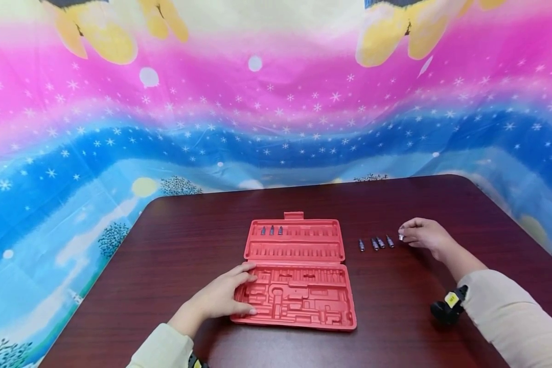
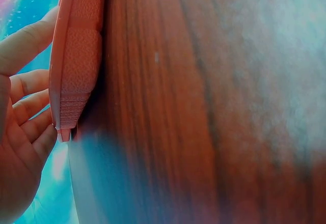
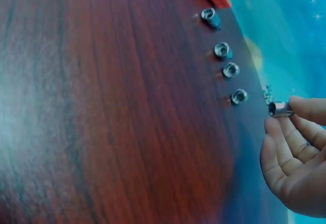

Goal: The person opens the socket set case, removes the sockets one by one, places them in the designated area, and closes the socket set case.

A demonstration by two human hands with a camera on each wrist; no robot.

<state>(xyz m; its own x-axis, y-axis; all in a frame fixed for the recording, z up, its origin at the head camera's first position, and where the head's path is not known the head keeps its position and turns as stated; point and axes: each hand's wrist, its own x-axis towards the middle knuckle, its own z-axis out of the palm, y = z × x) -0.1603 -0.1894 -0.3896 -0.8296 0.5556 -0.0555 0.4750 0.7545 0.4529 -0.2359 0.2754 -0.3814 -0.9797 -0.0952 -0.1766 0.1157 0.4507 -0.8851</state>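
Nearest, dark red-brown wood-grain surface (image 1: 395, 306), rounded far corners. Left hand (image 1: 221, 299) lies on it, fingers straight, resting on the left edge of an open red plastic tool case (image 1: 299, 276); moulded slots, three small bits (image 1: 271, 230) seated in the far half. Right of the case, a row of four small metal sockets (image 1: 375, 243), standing on the surface, apart from each other. Right hand (image 1: 425, 236) just beyond the row's end, fingertips pinching a fifth socket (image 3: 280, 109), silvery, short, hollow-ended. Behind: a bright backdrop cloth (image 1: 276, 112), pink and blue bands, white stars.
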